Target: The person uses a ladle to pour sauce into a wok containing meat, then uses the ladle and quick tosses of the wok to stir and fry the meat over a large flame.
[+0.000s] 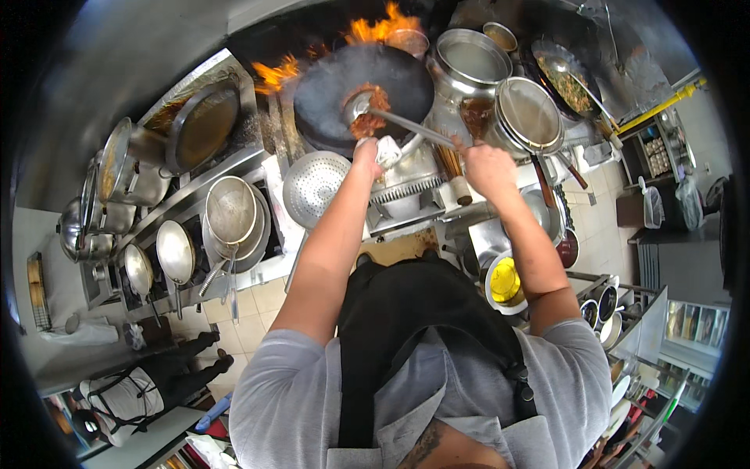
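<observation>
A large dark wok (324,90) sits over the burner, with flames (383,30) rising behind it and smoke inside. Reddish-brown food (378,98) lies in its middle. My left hand (367,159) is closed on a folded white cloth (389,152) at the wok's near edge; whatever part of the wok the cloth covers is hidden. My right hand (489,169) grips the far end of a long metal ladle (414,127). The ladle reaches left across the wok's rim, and its bowl rests among the food.
Left of the wok are a perforated strainer (315,187), a sieve (231,209) and several pans. To the right stand a big pot (473,56), a stacked strainer (530,112) and a second wok (582,100) with food. Another person (129,399) is at the lower left.
</observation>
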The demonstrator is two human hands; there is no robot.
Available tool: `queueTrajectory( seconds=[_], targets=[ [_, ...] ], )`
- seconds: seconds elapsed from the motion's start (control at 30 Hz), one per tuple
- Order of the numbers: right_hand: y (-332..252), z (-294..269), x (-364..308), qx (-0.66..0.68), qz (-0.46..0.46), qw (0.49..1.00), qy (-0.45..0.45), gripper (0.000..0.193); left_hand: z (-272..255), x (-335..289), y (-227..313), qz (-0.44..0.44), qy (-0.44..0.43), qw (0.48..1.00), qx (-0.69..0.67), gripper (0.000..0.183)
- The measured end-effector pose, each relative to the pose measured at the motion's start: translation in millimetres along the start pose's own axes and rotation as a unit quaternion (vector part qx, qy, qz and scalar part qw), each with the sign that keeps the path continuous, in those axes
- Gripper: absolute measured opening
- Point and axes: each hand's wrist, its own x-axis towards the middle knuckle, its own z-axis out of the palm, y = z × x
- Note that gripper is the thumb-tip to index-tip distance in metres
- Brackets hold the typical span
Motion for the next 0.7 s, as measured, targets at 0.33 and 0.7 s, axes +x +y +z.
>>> queueTrajectory(
  seconds=[0.33, 0.7],
  targets=[
    [52, -31, -11, 0.133, -0.033, 0.99, -0.024, 0.031, 21, -56, -19, 0.097, 0.038, 0.994, -0.02, 0.019],
    [14, 6, -37, 0.184, 0.071, 0.979, 0.047, 0.036, 8, -109, -48, 0.101, 0.101, 0.989, 0.047, 0.017]
  ],
)
